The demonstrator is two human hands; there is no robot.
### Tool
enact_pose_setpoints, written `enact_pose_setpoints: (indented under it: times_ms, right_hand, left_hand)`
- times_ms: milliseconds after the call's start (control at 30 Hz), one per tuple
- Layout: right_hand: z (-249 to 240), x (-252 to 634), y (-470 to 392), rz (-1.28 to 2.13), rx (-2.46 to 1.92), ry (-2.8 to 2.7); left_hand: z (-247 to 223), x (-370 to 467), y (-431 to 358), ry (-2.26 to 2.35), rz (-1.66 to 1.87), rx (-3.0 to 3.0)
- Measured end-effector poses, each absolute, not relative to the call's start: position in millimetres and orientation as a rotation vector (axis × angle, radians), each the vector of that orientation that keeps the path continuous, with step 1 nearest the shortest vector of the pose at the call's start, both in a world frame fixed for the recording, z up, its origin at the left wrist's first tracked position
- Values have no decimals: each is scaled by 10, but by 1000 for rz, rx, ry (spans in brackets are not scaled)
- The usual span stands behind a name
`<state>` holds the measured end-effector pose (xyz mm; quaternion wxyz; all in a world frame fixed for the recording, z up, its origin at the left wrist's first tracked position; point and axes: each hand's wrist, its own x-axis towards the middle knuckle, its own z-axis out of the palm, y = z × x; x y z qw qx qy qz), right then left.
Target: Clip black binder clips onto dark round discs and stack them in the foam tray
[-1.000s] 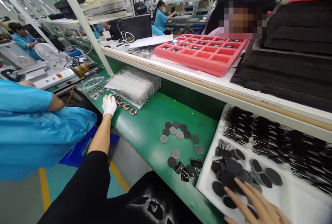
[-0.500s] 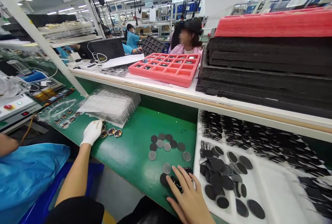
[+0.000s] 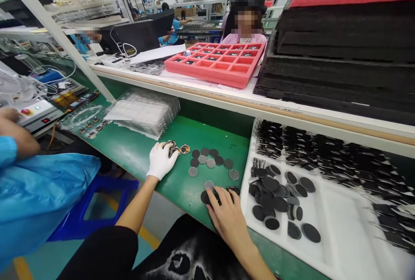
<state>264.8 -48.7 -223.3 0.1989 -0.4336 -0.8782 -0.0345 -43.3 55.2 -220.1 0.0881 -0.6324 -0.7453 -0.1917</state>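
Note:
My left hand [image 3: 161,159], in a white glove, bends its fingers over a small group of round metal-rimmed parts [image 3: 184,149] with amber centres on the green bench. My bare right hand [image 3: 228,210] lies with fingers curled and close together over small black parts [image 3: 233,190], which it mostly hides. A black disc [image 3: 205,197] lies at its fingertips, and a grey disc [image 3: 209,184] just beyond. Between and beyond my hands several loose black and grey discs [image 3: 210,163] are spread over the bench.
A white tray [image 3: 343,215] at the right holds many black discs and rows of wired black pieces. Clear plastic trays [image 3: 142,113] are stacked under the shelf. A red foam tray [image 3: 207,72] and dark foam stack [image 3: 324,63] stand above. A blue-sleeved co-worker [image 3: 42,189] sits left.
My left hand has moved right, and the amber-centred parts have moved right with it, close to the discs. My right hand's fingers have drawn closer together. The camera view has tilted down.

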Motion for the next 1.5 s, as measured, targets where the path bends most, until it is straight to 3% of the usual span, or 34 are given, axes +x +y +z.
enact_pose_setpoints:
  times_ms: [233, 433, 533, 700, 967, 1500]
  right_hand:
    - [-2143, 2683, -505, 35, -1210, -2441]
    - [-1775, 2862, -435, 71, -1173, -2465]
    - [-1506, 2930, -194, -31, -1214, -2573]
    - [-1240, 2657, 662, 169, -1365, -2773]
    - [-1563, 1840, 1306, 337, -1432, -2680]
    - [-1828, 2424, 1921, 881, -1410, -2308]
  left_hand:
    - [-1930, -183, 773, -2159, -614, -1990]
    - [-1551, -151, 1367, -1785, 168, -2628]
    - [-1516, -41, 1671, -1694, 326, -2736]
    - [-1586, 159, 1845, -1586, 291, -2774]
    - [-1641, 182, 1740, -1622, 186, -2715]
    - [-1775, 380, 1772, -1591, 49, -2810]
